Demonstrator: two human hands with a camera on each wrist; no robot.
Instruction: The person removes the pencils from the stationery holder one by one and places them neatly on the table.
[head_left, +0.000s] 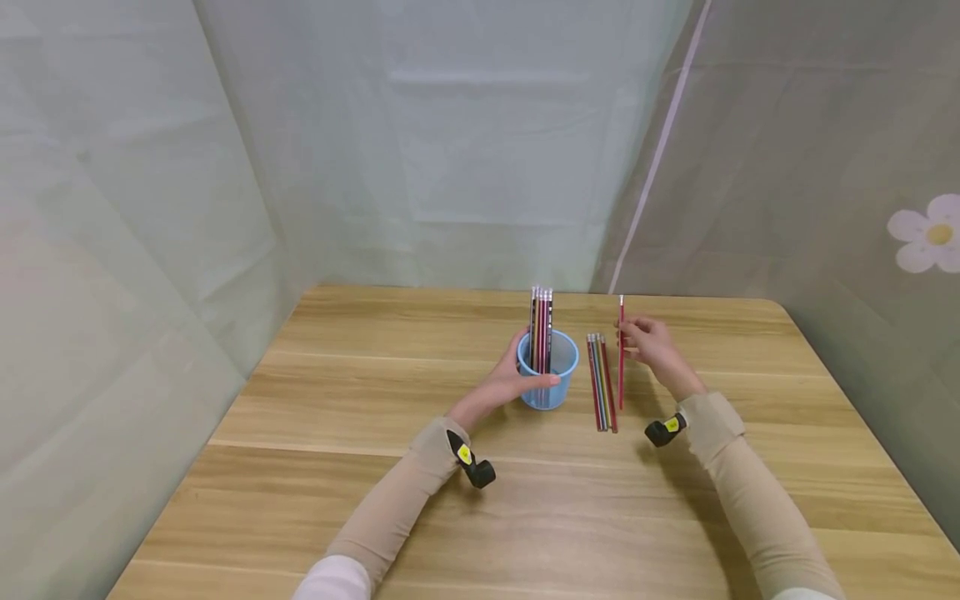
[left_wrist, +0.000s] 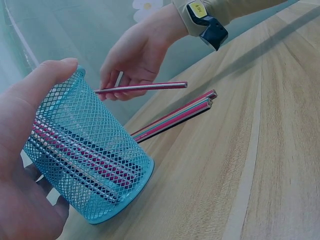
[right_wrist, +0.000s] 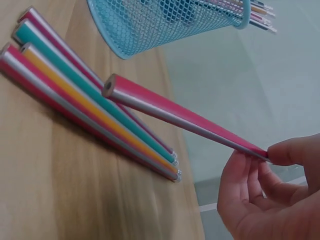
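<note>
A light blue mesh pen cup stands on the table with several pencils upright inside it. My left hand grips the cup from its left side, thumb across the near wall. To the right of the cup, my right hand pinches a red pencil with a silver stripe between thumb and fingertips. That pencil is held off the table, its unsharpened end toward me. Between cup and right hand lies a row of several pencils, red, green and yellow, side by side on the wood.
The wooden table reaches back to a pale cloth backdrop. Cloth also hangs at the left and right sides, with a flower print on the right. Each wrist carries a small black camera.
</note>
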